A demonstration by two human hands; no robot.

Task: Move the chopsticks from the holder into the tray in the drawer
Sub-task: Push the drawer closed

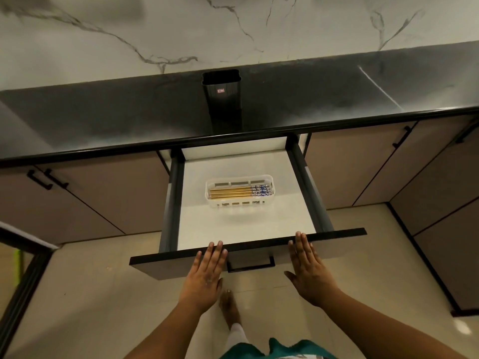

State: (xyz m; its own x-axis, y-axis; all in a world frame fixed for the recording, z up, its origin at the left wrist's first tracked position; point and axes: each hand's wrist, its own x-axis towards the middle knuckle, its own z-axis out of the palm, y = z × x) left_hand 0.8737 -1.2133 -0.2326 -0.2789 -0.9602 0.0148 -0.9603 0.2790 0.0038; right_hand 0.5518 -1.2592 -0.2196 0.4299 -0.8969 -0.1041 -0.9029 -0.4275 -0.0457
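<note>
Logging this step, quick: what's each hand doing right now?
Left hand: open, flat on the drawer front, holding nothing.
Right hand: open, flat on the drawer front, holding nothing.

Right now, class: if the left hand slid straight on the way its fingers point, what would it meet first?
The left hand lies flat on the drawer front, fingers pointing into the open drawer. Going straight on, it would probably cross bare drawer floor and meet the white tray holding the chopsticks, though depth is unclear.

I see the chopsticks [239, 192] lying flat in the white tray [239, 204], mid-frame in the open drawer [247, 226]. The black holder [223, 99] stands upright at upper centre.
</note>
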